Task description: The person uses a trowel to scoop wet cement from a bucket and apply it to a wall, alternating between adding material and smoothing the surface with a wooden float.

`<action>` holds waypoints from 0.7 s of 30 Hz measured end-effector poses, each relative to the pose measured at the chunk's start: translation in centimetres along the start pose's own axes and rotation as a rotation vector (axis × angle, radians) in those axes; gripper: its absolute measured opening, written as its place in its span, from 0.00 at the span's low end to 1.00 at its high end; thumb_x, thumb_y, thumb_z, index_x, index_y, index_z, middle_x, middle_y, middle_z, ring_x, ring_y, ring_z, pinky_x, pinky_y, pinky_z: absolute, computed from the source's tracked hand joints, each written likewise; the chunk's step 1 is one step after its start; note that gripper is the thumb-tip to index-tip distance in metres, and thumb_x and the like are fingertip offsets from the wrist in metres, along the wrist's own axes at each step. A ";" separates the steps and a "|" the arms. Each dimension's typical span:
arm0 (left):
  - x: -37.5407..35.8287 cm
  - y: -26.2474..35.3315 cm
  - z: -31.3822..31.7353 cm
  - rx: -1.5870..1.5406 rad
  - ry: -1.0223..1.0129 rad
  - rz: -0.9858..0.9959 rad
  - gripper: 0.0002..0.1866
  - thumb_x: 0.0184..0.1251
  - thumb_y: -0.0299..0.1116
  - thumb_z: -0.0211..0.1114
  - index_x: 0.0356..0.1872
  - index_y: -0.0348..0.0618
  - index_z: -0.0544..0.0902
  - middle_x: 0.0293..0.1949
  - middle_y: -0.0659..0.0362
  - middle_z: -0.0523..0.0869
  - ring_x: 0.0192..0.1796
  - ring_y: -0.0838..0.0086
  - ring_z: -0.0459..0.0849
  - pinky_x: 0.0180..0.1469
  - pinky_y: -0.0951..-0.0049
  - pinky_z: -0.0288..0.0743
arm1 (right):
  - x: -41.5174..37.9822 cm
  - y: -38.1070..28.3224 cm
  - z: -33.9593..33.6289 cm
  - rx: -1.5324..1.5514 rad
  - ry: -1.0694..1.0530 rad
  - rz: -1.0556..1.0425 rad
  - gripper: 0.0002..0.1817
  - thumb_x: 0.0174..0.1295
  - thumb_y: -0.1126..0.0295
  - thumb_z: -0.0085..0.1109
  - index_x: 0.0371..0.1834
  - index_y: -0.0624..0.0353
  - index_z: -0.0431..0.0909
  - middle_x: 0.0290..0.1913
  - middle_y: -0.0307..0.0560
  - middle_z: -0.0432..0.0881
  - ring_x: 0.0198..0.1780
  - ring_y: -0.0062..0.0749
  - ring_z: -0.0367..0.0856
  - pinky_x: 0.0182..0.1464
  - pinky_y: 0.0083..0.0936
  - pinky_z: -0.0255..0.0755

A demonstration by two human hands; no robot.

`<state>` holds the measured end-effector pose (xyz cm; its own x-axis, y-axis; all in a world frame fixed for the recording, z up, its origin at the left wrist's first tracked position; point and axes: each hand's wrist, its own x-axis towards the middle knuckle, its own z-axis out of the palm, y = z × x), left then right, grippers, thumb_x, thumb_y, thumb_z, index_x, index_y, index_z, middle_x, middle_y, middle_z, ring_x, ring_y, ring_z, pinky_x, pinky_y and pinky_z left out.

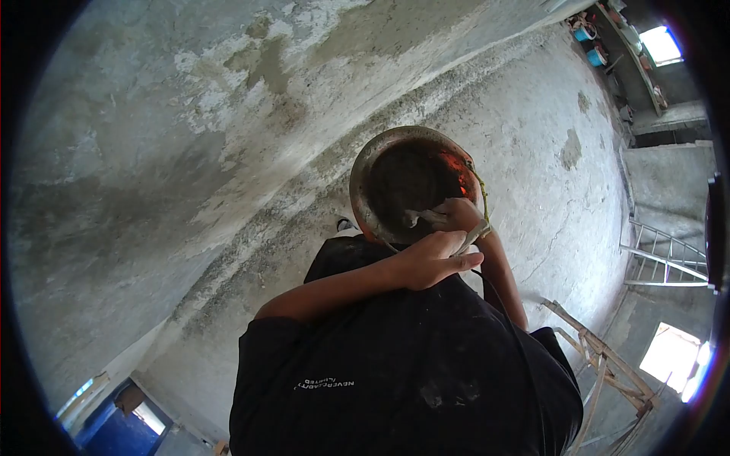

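A round bucket (363, 178) with a grey-crusted rim hangs in front of my body, its inside dark with a red-orange patch on one wall. My left hand (435, 261) is closed around the bucket's handle (477, 232), a grey grip section joined to a yellow-green cord-like length at the right side. Beyond it, my right hand (456, 215) reaches over the rim into the bucket. Its fingers look coated grey and drawn together; whether a small grey piece is in them I cannot make out. The bucket's contents are too dark to name.
A patchy grey plastered wall (152, 175) rises on the left. The concrete floor (544, 167) has damp spots. A wooden trestle (601, 349) stands at lower right, with a metal ladder-like frame (669, 254) beyond. Blue containers (596, 57) sit far at upper right.
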<state>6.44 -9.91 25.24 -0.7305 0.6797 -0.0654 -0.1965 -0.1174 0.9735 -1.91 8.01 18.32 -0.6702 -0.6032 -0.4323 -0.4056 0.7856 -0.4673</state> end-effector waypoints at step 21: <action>-1.2 0.1 -8.3 -0.534 0.288 0.132 0.29 0.68 0.66 0.46 0.31 0.47 0.68 0.17 0.74 0.56 0.18 0.88 0.51 0.21 0.83 0.44 | -6.7 3.5 0.0 1.142 0.191 0.218 0.22 0.52 0.65 0.67 0.48 0.69 0.80 0.25 0.39 0.80 0.24 0.21 0.77 0.25 0.19 0.70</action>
<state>1.91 -16.71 23.57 -0.9035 0.4209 -0.0808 -0.3379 -0.5837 0.7383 1.16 14.76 19.58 -0.7784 -0.3646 -0.5110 0.4558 0.2315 -0.8594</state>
